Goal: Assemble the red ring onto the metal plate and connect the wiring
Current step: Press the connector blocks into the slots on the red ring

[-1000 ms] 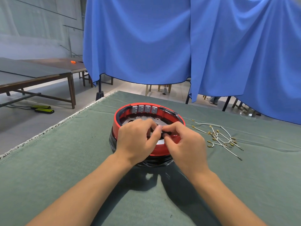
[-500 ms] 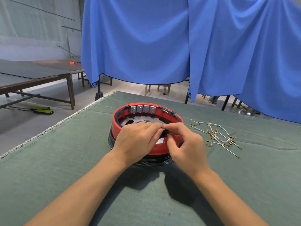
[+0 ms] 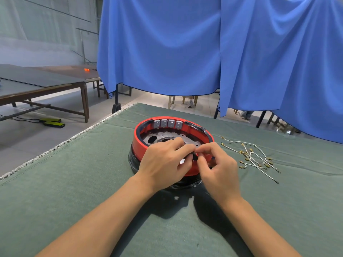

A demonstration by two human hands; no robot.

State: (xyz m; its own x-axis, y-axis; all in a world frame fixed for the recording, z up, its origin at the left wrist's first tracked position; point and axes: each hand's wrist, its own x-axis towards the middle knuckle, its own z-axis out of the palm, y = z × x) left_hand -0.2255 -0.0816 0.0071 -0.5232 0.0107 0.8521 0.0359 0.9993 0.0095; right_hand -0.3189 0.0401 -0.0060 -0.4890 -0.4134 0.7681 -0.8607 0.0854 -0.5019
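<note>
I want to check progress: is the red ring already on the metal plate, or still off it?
On. The red ring stands around the metal plate, which shows inside it; whether it is fully seated, cannot tell.

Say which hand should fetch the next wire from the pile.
Right hand: the loose wires lie on the cloth to its side of the red ring; the left hand would probably have to cross over.

Table under green cloth (image 3: 78, 182), red ring (image 3: 138, 140) assembly at centre, loose white wires (image 3: 254, 158) to its right
</note>
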